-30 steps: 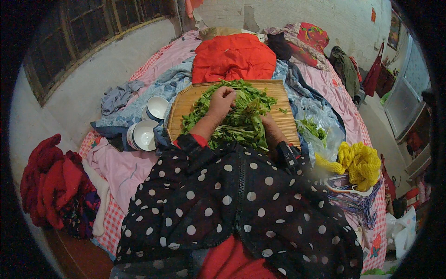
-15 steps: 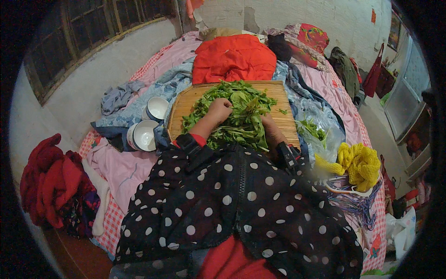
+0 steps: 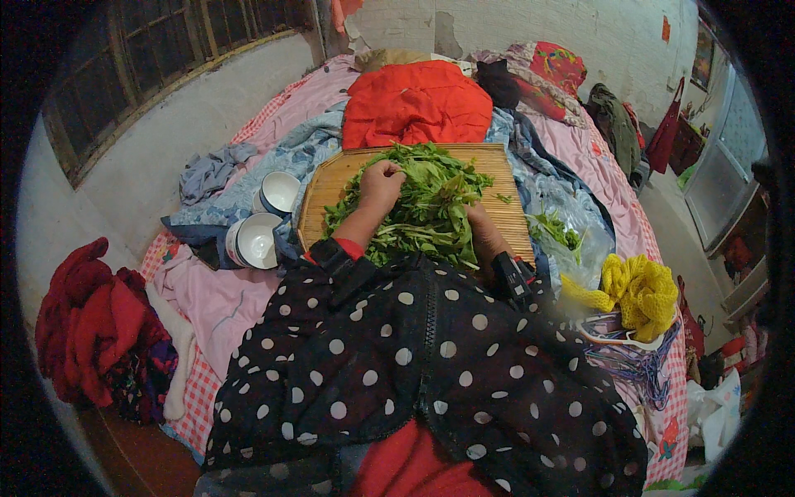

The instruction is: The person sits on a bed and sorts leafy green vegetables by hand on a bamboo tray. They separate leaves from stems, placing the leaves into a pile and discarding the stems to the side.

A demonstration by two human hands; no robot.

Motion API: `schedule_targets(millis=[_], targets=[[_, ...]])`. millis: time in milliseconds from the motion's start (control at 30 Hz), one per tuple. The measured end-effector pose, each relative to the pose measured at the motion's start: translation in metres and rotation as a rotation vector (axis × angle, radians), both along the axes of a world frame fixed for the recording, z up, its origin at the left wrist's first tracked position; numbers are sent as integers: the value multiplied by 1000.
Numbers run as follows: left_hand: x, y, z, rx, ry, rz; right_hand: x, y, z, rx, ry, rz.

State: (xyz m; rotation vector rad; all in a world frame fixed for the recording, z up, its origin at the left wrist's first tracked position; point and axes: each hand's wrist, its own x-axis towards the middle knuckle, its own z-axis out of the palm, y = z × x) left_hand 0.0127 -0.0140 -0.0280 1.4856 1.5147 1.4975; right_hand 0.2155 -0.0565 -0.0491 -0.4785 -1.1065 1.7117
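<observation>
A heap of green leafy vegetables [image 3: 426, 186] with long pale stems lies on a flat bamboo tray [image 3: 319, 195] in front of me. My left hand [image 3: 382, 187] is over the left part of the heap, fingers curled in and pinched together; whatever is between the fingertips is too small to make out. At the heap's right side, my right hand [image 3: 484, 228] is closed around a bunch of the greens, its fingers partly covered by leaves. A few loose leaf bits [image 3: 503, 198] are on the tray's right part.
Left of the tray stand two white bowls, an upper bowl [image 3: 281, 191] and a lower bowl [image 3: 257, 241]. On the right are a clear plastic bag [image 3: 590, 248] with greens and a yellow mesh bag [image 3: 642, 291] on a basket. Red cloth [image 3: 418, 106] lies beyond the tray.
My left hand has moved a little left and away from me, off the stems near my right hand. The right hand stays in about the same place.
</observation>
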Motion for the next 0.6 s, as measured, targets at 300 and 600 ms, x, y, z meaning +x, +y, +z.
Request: schedule_targets(millis=[300,600], targets=[[-4,-2,7,151,-152,139,2,1,-1,8,-64,-31],[21,-19,18,115,-35,-381,1,3,-3,10,-4,49]])
